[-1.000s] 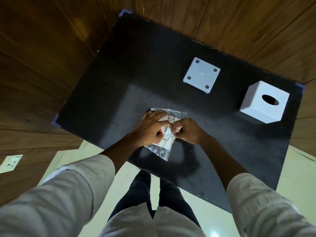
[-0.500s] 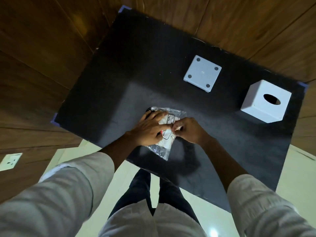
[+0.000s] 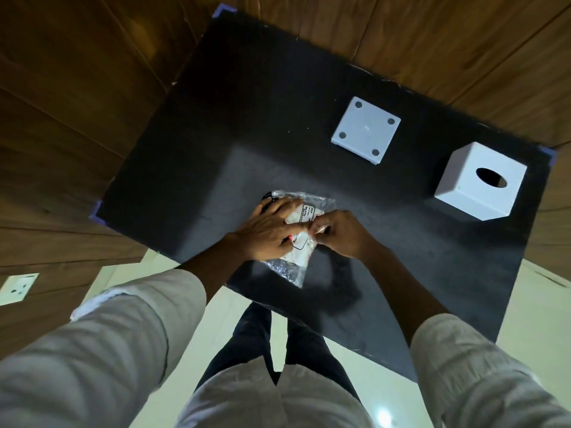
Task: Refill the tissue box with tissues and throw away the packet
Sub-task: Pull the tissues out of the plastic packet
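On the black table (image 3: 401, 273) the left hand (image 3: 265, 231) presses flat with spread fingers on the tissue packet (image 3: 296, 242) while the right hand (image 3: 341, 233) pinches its edge, so the tissue box (image 3: 480, 180) and its base plate (image 3: 366, 134), lying apart, are not yet refilled.

Left hand (image 3: 268, 230) flat, fingers spread, right hand (image 3: 341, 232) in pinching grip

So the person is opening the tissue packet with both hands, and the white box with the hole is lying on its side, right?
Not quite. The head view shows the white box standing upright, its oval hole facing up. The rest holds: the left hand presses on the tissue packet while the right hand pinches its edge, on the black table.
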